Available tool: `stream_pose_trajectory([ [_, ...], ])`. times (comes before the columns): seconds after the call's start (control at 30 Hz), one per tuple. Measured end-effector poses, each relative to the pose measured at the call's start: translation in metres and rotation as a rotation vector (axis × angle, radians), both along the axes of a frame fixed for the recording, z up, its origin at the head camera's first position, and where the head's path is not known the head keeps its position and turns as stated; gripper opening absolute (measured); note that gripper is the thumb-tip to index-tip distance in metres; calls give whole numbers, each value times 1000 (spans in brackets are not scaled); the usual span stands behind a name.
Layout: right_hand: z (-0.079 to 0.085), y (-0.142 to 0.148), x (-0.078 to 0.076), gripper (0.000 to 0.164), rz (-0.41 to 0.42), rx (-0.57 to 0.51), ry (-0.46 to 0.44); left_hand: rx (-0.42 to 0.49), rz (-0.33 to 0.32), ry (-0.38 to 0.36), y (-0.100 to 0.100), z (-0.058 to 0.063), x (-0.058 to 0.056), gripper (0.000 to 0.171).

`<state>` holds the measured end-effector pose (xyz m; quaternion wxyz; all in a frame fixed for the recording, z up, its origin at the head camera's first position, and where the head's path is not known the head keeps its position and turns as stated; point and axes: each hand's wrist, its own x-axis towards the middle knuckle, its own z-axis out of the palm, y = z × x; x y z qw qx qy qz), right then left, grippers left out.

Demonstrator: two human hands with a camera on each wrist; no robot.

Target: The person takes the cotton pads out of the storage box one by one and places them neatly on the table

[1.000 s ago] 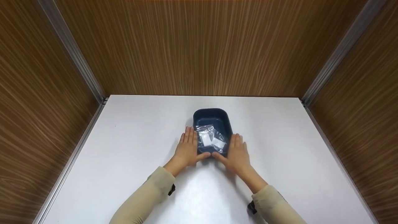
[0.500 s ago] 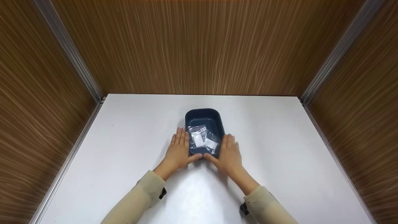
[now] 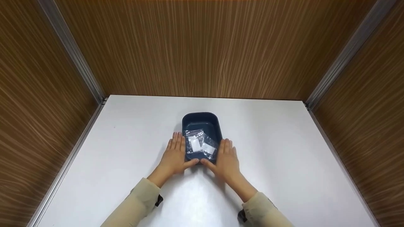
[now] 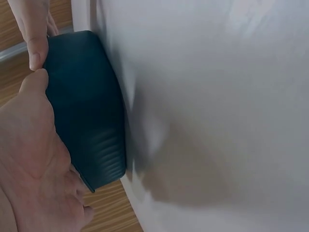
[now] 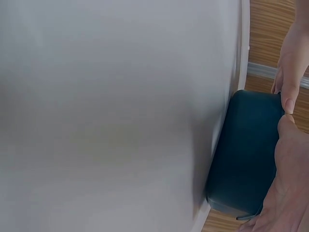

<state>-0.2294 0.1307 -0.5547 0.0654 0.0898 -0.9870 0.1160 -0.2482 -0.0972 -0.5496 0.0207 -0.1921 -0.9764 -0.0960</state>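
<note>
A dark blue rectangular bin (image 3: 202, 121) stands upright on the white table in the head view. Two small clear zip bags, the left bag (image 3: 195, 143) and the right bag (image 3: 208, 148), overlap in its near half, each with a white piece inside. Along the bin's left side lies my left hand (image 3: 172, 159), fingers straight and thumb on the near rim. My right hand (image 3: 227, 162) mirrors it on the right side. The thumb tips almost meet at the near edge. Both wrist views show the bin's outer wall (image 4: 87, 92) beside the palms.
The white tabletop (image 3: 277, 164) extends around the bin. Wood-grain panels (image 3: 202, 47) enclose it at the back and on both sides, with metal rails (image 3: 344, 53) at the corners.
The bin, with the bags in it, has slid left and slightly nearer between both hands. The hands keep the same pose on its sides.
</note>
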Motion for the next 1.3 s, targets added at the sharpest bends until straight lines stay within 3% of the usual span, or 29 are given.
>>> stream_pose_trajectory([
  [0.4, -3, -11, 4, 115, 62, 20, 55, 22, -6, -28, -19, 3, 1, 116],
  [0.57, -2, -14, 4, 111, 83, 14, 79, 35, -1, 3, -23, 5, -1, 116],
  [0.87, -6, -19, 10, 102, 130, 77, 172, 121, 74, 56, -24, -7, -7, 138],
  [1.3, -9, -41, 9, 99, 178, 118, 154, 114, 81, -45, -53, -5, -14, 152],
])
